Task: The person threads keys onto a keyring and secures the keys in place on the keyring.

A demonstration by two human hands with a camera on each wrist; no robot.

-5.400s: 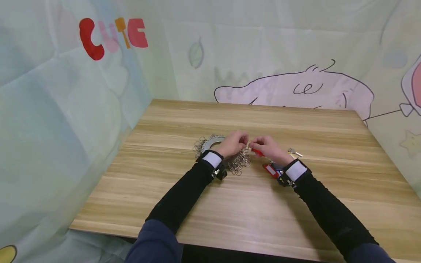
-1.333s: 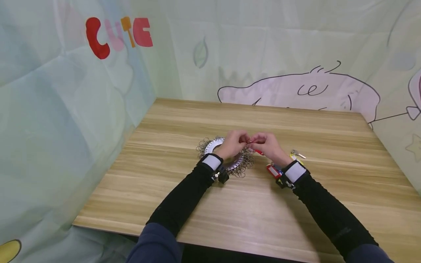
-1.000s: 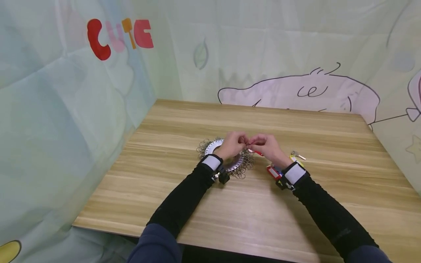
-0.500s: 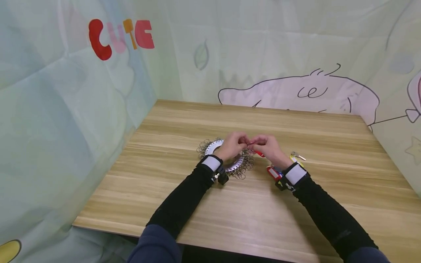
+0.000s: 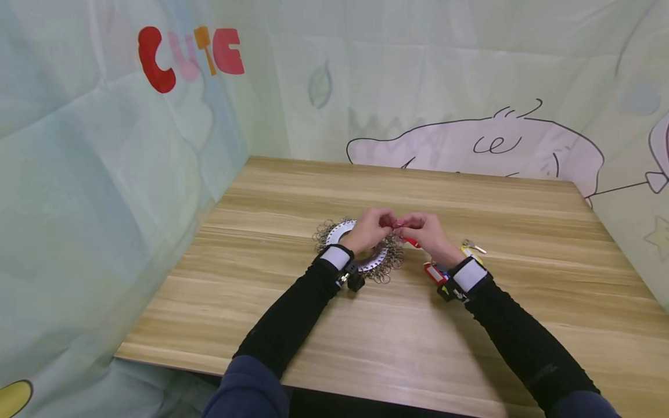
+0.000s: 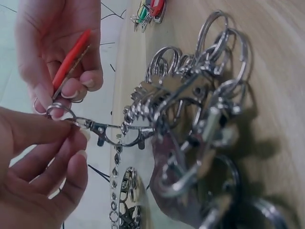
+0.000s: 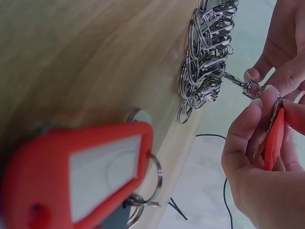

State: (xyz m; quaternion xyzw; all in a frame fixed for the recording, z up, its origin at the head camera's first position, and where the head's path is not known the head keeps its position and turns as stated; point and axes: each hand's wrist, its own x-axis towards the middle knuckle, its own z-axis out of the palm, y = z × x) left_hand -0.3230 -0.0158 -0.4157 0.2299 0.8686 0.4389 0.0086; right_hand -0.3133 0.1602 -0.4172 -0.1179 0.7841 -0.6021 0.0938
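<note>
My left hand [image 5: 370, 229] pinches the split ring end of a swivel snap hook [image 6: 107, 131]. That hook hangs from a flat metal hoop [image 5: 334, 233] fringed with many similar hooks and rings. Meeting it fingertip to fingertip, my right hand [image 5: 425, 235] grips a red key tag [image 7: 275, 138]. A thin flat metal piece, probably a key, lies along the tag in the right palm [image 6: 71, 71]. The split ring [image 6: 61, 109] sits between both hands' fingertips. Whether the tag is threaded onto it cannot be made out.
Beside the right wrist, another red key tag [image 5: 435, 273] with a white label lies on the wooden table [image 5: 334, 337]. A yellow tag [image 5: 470, 253] with a key [image 5: 474, 246] lies just behind that wrist. Printed cloth [image 5: 444, 75] hangs behind the table.
Compared with about five seconds ago, the fingertips of both hands have come together at the ring, and the hoop shows paler. Over the last second the hands stay almost still.
</note>
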